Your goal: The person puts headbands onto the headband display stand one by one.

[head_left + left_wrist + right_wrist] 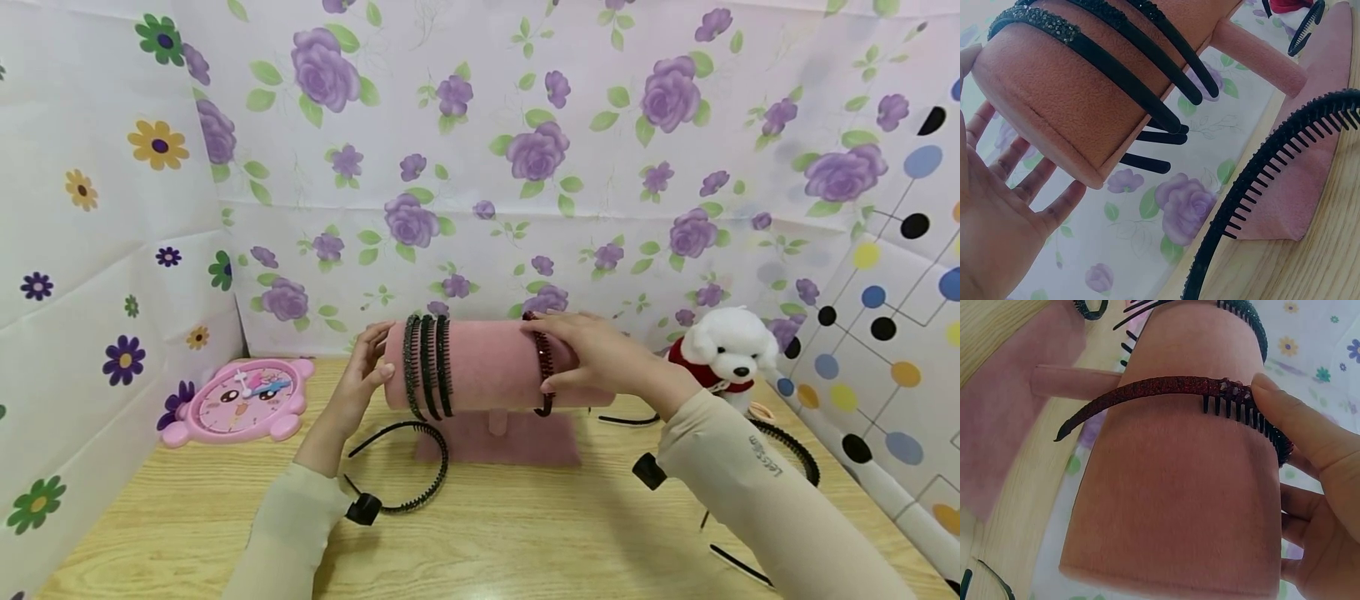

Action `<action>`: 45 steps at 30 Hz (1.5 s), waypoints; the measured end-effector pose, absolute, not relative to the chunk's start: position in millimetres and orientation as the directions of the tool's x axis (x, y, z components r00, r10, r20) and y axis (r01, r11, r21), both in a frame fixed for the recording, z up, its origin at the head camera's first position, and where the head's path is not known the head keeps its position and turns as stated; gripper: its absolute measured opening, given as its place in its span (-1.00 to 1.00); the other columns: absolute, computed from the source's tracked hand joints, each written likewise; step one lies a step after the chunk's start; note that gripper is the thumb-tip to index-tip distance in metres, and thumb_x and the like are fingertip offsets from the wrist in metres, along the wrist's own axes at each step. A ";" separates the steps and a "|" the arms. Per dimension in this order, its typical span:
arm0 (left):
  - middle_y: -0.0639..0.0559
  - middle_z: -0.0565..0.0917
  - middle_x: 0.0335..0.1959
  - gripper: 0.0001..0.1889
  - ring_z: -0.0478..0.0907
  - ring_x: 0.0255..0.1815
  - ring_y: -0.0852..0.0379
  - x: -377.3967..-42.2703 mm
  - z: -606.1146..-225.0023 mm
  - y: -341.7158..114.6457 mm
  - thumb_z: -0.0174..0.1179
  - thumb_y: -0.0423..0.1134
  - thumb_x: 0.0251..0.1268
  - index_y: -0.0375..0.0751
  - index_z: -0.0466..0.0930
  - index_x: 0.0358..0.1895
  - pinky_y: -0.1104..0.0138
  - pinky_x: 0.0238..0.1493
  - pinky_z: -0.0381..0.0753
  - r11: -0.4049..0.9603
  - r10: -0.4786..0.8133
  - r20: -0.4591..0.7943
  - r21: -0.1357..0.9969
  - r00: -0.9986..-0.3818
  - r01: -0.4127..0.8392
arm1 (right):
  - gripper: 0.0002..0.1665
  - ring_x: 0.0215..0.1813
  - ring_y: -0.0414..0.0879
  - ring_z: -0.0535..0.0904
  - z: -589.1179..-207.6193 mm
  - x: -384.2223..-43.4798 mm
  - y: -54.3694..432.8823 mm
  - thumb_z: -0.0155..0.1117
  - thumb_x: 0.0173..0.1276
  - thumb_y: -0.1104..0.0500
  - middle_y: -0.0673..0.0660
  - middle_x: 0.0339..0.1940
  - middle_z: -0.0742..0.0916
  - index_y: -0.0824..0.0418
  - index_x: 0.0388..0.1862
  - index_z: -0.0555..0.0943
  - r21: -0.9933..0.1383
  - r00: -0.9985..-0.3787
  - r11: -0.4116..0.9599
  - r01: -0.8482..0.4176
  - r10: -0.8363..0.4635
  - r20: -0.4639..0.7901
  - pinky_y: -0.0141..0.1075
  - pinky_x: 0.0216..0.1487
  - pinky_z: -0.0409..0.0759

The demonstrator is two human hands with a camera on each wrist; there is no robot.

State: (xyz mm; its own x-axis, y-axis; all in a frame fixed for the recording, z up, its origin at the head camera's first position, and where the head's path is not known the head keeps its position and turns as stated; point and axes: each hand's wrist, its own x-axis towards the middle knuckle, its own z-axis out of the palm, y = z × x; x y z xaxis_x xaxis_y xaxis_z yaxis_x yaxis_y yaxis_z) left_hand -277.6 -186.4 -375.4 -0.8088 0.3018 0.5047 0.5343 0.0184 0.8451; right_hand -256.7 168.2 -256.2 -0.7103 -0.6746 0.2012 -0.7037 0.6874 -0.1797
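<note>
A pink plush headband holder (491, 367) stands on the table, a horizontal roll on a post and flat base. My left hand (360, 379) holds the roll's left end, fingertips against its edge in the left wrist view. Close by, three black headbands (428, 367) with glittery tops and teeth are fitted over the roll. Towards its right end sits a dark red beaded headband (1166, 387), slightly slanted. My right hand (592, 354) pinches this one, thumb on its front beside the teeth and the other fingers behind the roll.
A black toothed headband (442, 467) lies on the table before the holder's left side. More black headbands (798, 446) lie at the right, partly behind my sleeve. A pink clock (243, 400) is at the left; a white plush dog (731, 342) sits at the right.
</note>
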 end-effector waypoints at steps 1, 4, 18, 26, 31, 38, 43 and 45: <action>0.04 0.14 0.44 -0.39 0.19 0.36 0.22 -277.7 -375.4 -186.1 -0.14 -0.28 0.42 -0.02 -0.04 0.51 0.45 0.17 0.38 0.019 0.302 0.505 0.845 -0.808 0.535 | -0.05 0.46 0.13 0.29 -256.4 -256.5 167.1 0.46 0.10 -0.11 0.13 0.44 0.42 -0.01 0.45 0.31 -0.183 -0.711 0.687 -0.703 -0.674 0.201 0.12 0.47 0.10; -0.02 0.13 0.45 -0.39 0.20 0.36 0.23 -278.0 -375.1 -185.1 -0.14 -0.28 0.42 -0.04 -0.04 0.51 0.47 0.16 0.39 0.015 0.301 0.508 0.843 -0.807 0.537 | -0.06 0.48 0.12 0.27 -257.7 -256.4 163.6 0.46 0.10 -0.11 0.14 0.45 0.41 -0.01 0.45 0.31 -0.187 -0.715 0.690 -0.699 -0.669 0.203 0.12 0.49 0.05; 0.12 0.19 0.40 -0.40 0.23 0.33 0.26 -277.0 -374.0 -185.3 -0.15 -0.31 0.43 -0.04 -0.03 0.50 0.48 0.16 0.37 0.012 0.293 0.503 0.848 -0.813 0.529 | -0.09 0.53 0.09 0.19 -258.5 -256.5 146.0 0.40 0.14 -0.18 0.13 0.49 0.35 -0.08 0.46 0.29 -0.116 -0.725 0.718 -0.686 -0.662 0.191 0.11 0.52 0.00; 0.11 0.18 0.40 -0.41 0.22 0.33 0.27 -277.1 -373.7 -186.6 -0.16 -0.29 0.44 -0.02 -0.03 0.50 0.49 0.15 0.37 0.022 0.290 0.499 0.849 -0.817 0.527 | -0.06 0.54 0.10 0.15 -255.1 -260.5 140.5 0.39 0.15 -0.20 0.15 0.50 0.33 -0.04 0.47 0.27 -0.117 -0.727 0.719 -0.685 -0.667 0.161 0.07 0.54 -0.05; 0.16 0.20 0.39 -0.41 0.23 0.33 0.26 -278.1 -375.2 -185.9 -0.15 -0.30 0.44 -0.01 -0.03 0.50 0.48 0.15 0.37 0.009 0.291 0.502 0.850 -0.815 0.527 | -0.06 0.54 0.10 0.16 -252.0 -263.0 135.2 0.36 0.16 -0.24 0.17 0.48 0.36 -0.02 0.47 0.28 -0.119 -0.725 0.716 -0.688 -0.674 0.142 0.06 0.54 -0.03; 0.22 0.22 0.36 -0.41 0.25 0.32 0.27 -278.5 -376.2 -184.8 -0.15 -0.30 0.44 -0.08 -0.04 0.50 0.48 0.13 0.40 -0.015 0.297 0.512 0.847 -0.806 0.532 | -0.07 0.54 0.09 0.17 -249.1 -266.9 128.2 0.36 0.14 -0.25 0.08 0.45 0.42 -0.02 0.46 0.31 -0.174 -0.725 0.705 -0.688 -0.676 0.130 0.04 0.54 -0.04; 0.23 0.21 0.37 -0.41 0.25 0.31 0.28 -277.4 -375.7 -185.0 -0.16 -0.32 0.44 -0.04 -0.04 0.50 0.49 0.12 0.41 -0.009 0.294 0.508 0.848 -0.809 0.529 | -0.07 0.53 0.10 0.18 -248.1 -270.6 122.0 0.34 0.15 -0.28 0.11 0.45 0.41 -0.03 0.46 0.30 -0.177 -0.726 0.705 -0.687 -0.678 0.114 0.05 0.53 0.00; 0.24 0.22 0.37 -0.41 0.25 0.32 0.28 -277.2 -375.3 -184.8 -0.16 -0.32 0.44 -0.05 -0.04 0.50 0.49 0.13 0.41 -0.004 0.294 0.507 0.848 -0.810 0.530 | -0.06 0.53 0.10 0.19 -247.6 -271.3 119.7 0.33 0.15 -0.29 0.14 0.45 0.40 -0.04 0.46 0.30 -0.175 -0.729 0.709 -0.683 -0.676 0.108 0.04 0.53 0.01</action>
